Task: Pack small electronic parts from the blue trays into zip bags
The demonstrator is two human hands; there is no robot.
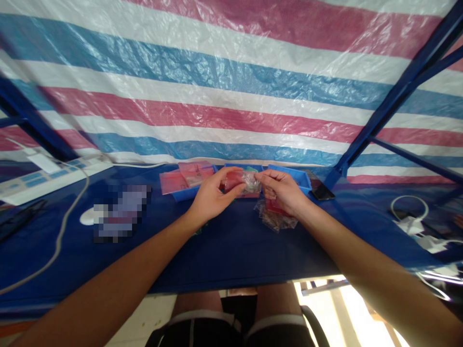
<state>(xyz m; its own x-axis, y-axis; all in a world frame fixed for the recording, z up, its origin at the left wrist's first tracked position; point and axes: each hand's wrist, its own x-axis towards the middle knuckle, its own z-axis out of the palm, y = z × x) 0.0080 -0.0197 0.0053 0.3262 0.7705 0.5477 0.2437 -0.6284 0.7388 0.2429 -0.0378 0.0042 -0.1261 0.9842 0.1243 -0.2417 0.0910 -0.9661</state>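
Hands are together above the blue surface (231, 255), the left hand (213, 193) and right hand (280, 190) both pinching a clear plastic bag (244, 182) with something red inside. From the hands, at nine o'clock, lie a white power strip (47, 176) and a grey cable (68, 217), then a pixelated object (121, 212) that cannot be made out. At ten o'clock, red-marked plastic bags (188, 176) rest on a blue plastic tray (184, 194); a second blue tray (243, 167) sits at twelve and a third (292, 176) at one. Below the right hand, at about four o'clock, lies a heap of small clear bags (277, 217), and a black phone (323, 192) lies at two. The thin film could slip from the fingers, and pulling the hands apart could tear it or spill what it holds. A dropped bag could land among the others and get mixed up. Fingers hide much of the held bag, so its contents and whether it is sealed are unclear. The hands also block the trays, whose contents are hard to see.
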